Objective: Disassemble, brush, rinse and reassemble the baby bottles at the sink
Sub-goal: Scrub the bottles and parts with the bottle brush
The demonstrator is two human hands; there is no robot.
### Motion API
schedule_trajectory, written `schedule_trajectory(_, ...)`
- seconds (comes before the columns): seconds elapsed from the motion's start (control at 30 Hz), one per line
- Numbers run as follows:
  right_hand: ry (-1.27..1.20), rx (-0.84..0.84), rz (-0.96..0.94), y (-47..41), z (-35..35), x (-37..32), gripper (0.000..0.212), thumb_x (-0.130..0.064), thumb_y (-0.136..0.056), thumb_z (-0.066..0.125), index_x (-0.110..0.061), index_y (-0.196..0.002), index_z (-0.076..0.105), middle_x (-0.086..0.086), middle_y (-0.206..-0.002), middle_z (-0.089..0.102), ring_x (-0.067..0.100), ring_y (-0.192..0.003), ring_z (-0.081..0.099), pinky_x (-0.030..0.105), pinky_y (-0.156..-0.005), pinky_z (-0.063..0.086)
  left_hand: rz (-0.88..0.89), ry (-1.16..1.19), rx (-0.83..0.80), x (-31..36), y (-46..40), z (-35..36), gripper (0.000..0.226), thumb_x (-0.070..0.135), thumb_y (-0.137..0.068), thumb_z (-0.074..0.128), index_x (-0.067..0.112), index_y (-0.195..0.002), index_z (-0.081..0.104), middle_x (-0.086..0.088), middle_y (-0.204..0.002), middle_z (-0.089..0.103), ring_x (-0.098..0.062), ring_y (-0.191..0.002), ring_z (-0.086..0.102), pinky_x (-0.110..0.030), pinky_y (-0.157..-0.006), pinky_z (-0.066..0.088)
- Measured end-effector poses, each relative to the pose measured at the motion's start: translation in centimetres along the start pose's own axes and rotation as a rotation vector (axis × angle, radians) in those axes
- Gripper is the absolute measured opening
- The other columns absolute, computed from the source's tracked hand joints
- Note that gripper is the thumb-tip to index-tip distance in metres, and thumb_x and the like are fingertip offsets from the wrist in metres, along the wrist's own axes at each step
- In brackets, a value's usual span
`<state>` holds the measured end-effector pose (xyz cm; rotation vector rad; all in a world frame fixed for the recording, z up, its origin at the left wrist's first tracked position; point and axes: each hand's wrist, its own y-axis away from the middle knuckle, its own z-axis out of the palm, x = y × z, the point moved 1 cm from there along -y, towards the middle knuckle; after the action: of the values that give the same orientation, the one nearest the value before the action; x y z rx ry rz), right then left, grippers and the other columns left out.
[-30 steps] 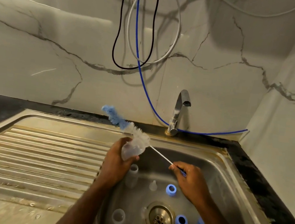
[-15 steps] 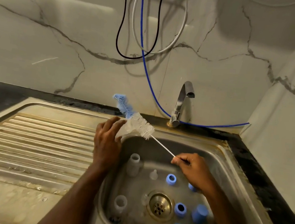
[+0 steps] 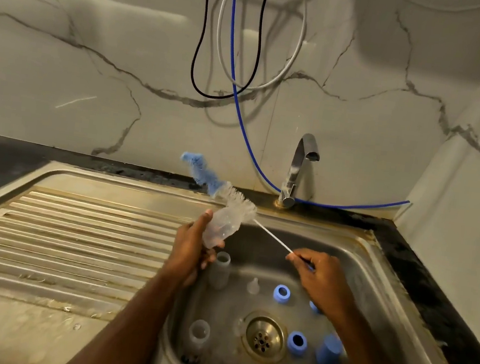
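Since 0.5 s ago: bottle body back upright-tilted in left hand, brush head riding across its top end instead of lying over the knuckles.

Left hand (image 3: 194, 246) curled round a clear bottle (image 3: 222, 228), held above the sink's (image 3: 374, 259) back-left corner, near the draining-board edge. Right hand (image 3: 322, 275) pinches the thin white stem of the bottle brush (image 3: 237, 204); white bristles touch the bottle's upper end, blue tip sticks out past it toward the back rim. Cannot tell if bristles are inside or only against the outside. In the basin: 2 more clear bottle bodies (image 3: 220, 270) along the left wall, a small clear teat (image 3: 253, 286), several blue collars (image 3: 281, 294) and caps right of the drain (image 3: 263, 336). Tap (image 3: 299, 171) shows no stream. Judgement: brushing stage, 1st of 3 bodies; rinse and reassembly all to come.
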<state>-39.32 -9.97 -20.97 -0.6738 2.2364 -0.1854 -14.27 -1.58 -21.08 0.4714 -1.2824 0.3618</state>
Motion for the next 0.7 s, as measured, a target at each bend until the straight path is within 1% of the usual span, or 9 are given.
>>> schedule_trajectory(0.07,0.016,0.083,-0.041,-0.2,0.6,-0.5,0.017,-0.031,-0.097,0.063,-0.022,-0.104,0.076,-0.011,-0.090,0.073,0.001,-0.084,0.067,0.021,-0.078,0.054,-0.223,0.199,-0.091,0.1,0.3,0.3,0.062,0.060,-0.098,0.047,0.001,-0.109,0.063,-0.013,-0.066,0.061,-0.014,-0.036,0.044,-0.018,-0.031,0.029)
schedule_trajectory(0.13,0.028,0.107,-0.067,-0.4,0.7,-0.5,0.021,-0.032,-0.096,0.063,-0.021,-0.107,0.076,-0.010,-0.096,0.074,0.003,-0.087,0.067,0.022,-0.079,0.054,-0.311,0.354,-0.142,0.4,0.2,0.0,0.066,0.062,-0.097,0.044,-0.001,-0.105,0.061,-0.010,-0.061,0.057,-0.011,-0.032,0.042,-0.015,-0.028,0.027)
schedule_trajectory(0.23,0.028,0.087,-0.076,-0.4,-0.3,0.5,0.018,-0.030,-0.095,0.065,-0.022,-0.107,0.076,-0.012,-0.098,0.073,0.000,-0.090,0.066,0.022,-0.084,0.054,-0.331,0.418,-0.202,0.7,-0.1,-1.2,0.066,0.060,-0.099,0.041,-0.002,-0.106,0.060,-0.009,-0.060,0.053,-0.010,-0.031,0.040,-0.015,-0.027,0.029)
schedule_trajectory(0.37,0.028,0.078,-0.101,-0.2,0.3,0.1,0.019,-0.031,-0.097,0.063,-0.022,-0.108,0.076,-0.012,-0.099,0.073,-0.001,-0.090,0.066,0.021,-0.083,0.054,-0.357,0.262,-0.249,0.3,0.3,-0.5,0.069,0.060,-0.101,0.037,-0.004,-0.106,0.063,-0.010,-0.061,0.054,-0.009,-0.032,0.037,-0.016,-0.028,0.027)
schedule_trajectory(0.43,0.031,0.111,-0.141,-0.2,1.1,-0.5,0.022,-0.033,-0.097,0.061,-0.020,-0.108,0.076,-0.010,-0.098,0.073,0.001,-0.088,0.066,0.016,-0.079,0.052,-0.364,0.211,-0.277,0.1,0.5,0.2,0.068,0.060,-0.101,0.038,-0.004,-0.108,0.063,-0.012,-0.063,0.055,-0.009,-0.033,0.037,-0.017,-0.029,0.028)
schedule_trajectory(0.5,0.025,0.121,-0.160,-0.3,0.9,-0.6,0.020,-0.029,-0.097,0.062,-0.019,-0.108,0.076,-0.009,-0.097,0.073,0.001,-0.087,0.066,0.010,-0.078,0.049,-0.368,0.218,-0.303,0.0,0.3,0.1,0.068,0.060,-0.100,0.040,-0.003,-0.109,0.063,-0.012,-0.065,0.056,-0.010,-0.033,0.039,-0.017,-0.029,0.030)
schedule_trajectory(0.53,0.011,0.119,-0.159,-0.3,0.6,-0.3,0.018,-0.027,-0.097,0.063,-0.019,-0.107,0.076,-0.009,-0.097,0.073,0.001,-0.088,0.066,0.011,-0.079,0.050,-0.374,0.254,-0.320,0.1,0.1,-0.2,0.067,0.060,-0.100,0.040,-0.003,-0.107,0.063,-0.012,-0.064,0.056,-0.009,-0.033,0.040,-0.016,-0.029,0.031)
schedule_trajectory(0.63,-0.005,0.083,-0.130,-0.2,-1.0,1.5,0.016,-0.023,-0.096,0.063,-0.027,-0.106,0.074,-0.012,-0.099,0.073,0.002,-0.093,0.067,0.025,-0.086,0.054,-0.401,0.417,-0.372,0.4,-0.7,-1.6,0.063,0.059,-0.099,0.038,0.000,-0.102,0.061,-0.008,-0.060,0.057,-0.008,-0.031,0.043,-0.015,-0.026,0.032)
schedule_trajectory(0.7,0.002,0.072,-0.122,-0.2,-1.2,2.2,0.016,-0.025,-0.096,0.063,-0.032,-0.106,0.072,-0.016,-0.100,0.072,0.002,-0.094,0.068,0.028,-0.088,0.055,-0.395,0.432,-0.380,0.4,-0.7,-1.8,0.063,0.058,-0.100,0.038,-0.001,-0.101,0.061,-0.008,-0.059,0.057,-0.008,-0.030,0.043,-0.016,-0.025,0.031)
